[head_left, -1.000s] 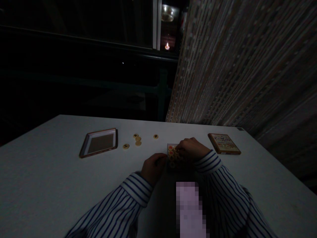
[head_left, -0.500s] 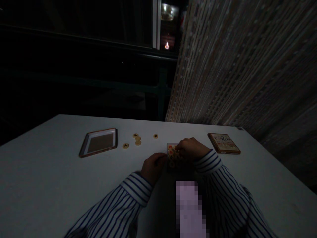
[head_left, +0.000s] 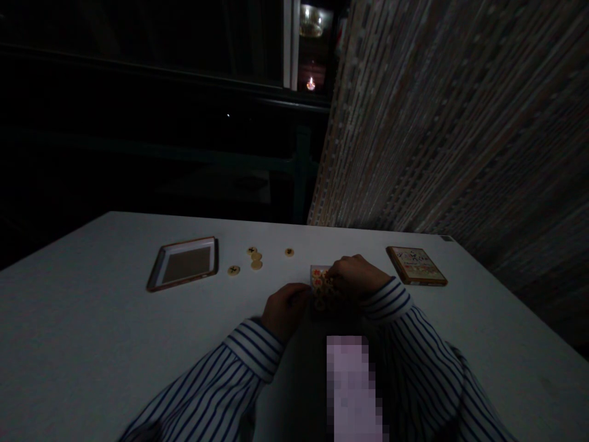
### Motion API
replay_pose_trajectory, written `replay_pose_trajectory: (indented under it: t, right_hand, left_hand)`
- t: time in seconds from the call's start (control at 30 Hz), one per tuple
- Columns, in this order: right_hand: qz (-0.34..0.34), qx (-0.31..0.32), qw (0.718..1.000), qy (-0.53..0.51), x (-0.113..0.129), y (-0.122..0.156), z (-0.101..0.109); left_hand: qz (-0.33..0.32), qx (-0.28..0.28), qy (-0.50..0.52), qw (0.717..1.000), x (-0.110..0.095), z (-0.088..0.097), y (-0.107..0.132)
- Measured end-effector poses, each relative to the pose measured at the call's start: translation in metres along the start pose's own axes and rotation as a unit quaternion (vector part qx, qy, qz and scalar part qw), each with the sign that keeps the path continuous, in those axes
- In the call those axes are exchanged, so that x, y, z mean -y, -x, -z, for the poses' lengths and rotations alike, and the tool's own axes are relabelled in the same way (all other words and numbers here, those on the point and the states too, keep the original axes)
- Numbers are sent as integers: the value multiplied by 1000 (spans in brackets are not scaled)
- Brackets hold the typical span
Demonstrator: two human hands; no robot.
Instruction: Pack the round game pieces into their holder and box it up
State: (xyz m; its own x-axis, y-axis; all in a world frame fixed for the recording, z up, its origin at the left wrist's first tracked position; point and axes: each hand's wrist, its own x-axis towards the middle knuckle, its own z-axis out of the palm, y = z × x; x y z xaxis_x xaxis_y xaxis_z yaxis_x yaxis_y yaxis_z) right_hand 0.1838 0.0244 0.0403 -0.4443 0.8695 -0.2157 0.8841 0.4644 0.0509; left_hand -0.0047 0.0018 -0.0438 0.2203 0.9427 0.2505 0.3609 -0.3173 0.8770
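Note:
A small clear-sided box [head_left: 315,267] of round Chinese chess pieces [head_left: 318,282] lies before me, its front part dark in shadow. My left hand [head_left: 284,310] pinches the box's left edge between thumb and fingers. Over the box's right side, my right hand [head_left: 358,276] is closed with its fingertips down among the pieces; whatever they grip is hidden. Beyond the hands lie several loose pieces, one marked piece [head_left: 234,270] at left, a small overlapping group [head_left: 256,258] and a single piece [head_left: 289,252].
An open shallow tin tray [head_left: 188,264] with an orange-brown rim rests at the left of the white table [head_left: 115,344]. A decorated flat tin [head_left: 416,266] lies at the right. A string curtain [head_left: 414,123] hangs past the table's far right edge. The room is dim.

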Motion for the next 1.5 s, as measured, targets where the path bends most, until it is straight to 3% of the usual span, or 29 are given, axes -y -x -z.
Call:
replay_pose_trajectory:
  t: [1.5]
  right_hand:
    - [-16, 6, 1000, -8, 2, 2, 4]
  left_hand:
    - [4, 2, 12, 1000, 2, -1, 1]
